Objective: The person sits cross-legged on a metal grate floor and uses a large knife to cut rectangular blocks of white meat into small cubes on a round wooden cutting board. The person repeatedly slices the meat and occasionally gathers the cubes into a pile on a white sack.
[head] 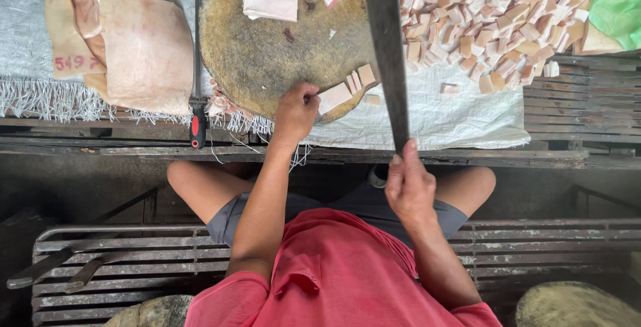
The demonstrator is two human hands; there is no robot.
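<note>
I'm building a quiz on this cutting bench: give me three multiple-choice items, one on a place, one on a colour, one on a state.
1. Where does the red-and-black-handled sharpening steel lie?
A. left of the round wooden chopping block
B. on the block
C. on the floor

2. What colour is the person's shirt?
A. blue
B. red
C. white

3. What is the right hand doing?
A. resting open
B. gripping the long dark cleaver
C. holding a bag

Answers: 1 A, it lies beside the block's left edge; 2 B, the cloth is red; 3 B, fingers wrap the handle.

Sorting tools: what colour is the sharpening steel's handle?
Red and black, on the sharpening steel's handle; head view.
</note>
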